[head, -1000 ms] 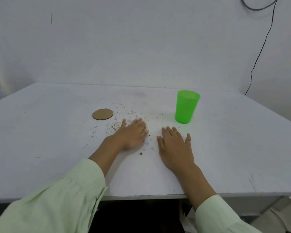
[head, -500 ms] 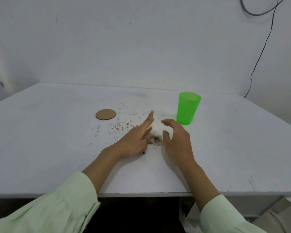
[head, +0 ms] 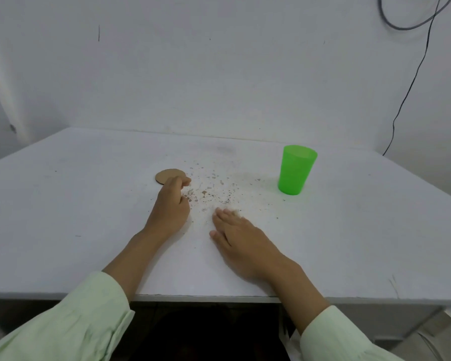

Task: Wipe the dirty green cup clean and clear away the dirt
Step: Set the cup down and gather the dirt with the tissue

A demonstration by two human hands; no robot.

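Left hand (head: 170, 204) curled at disc (head: 167, 175), grasp unclear, right hand (head: 241, 238) flat, empty, near front desk (head: 63, 204) edge, dirt (head: 211, 190) between, cup (head: 296, 169) upright toward right edge

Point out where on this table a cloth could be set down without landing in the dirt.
Bare table lies left of the brown disc and the left hand. More lies right of the green cup, out to the table edge. It is crowded in the middle: crumbs scatter from disc to cup, and the right hand lies flat just below them.
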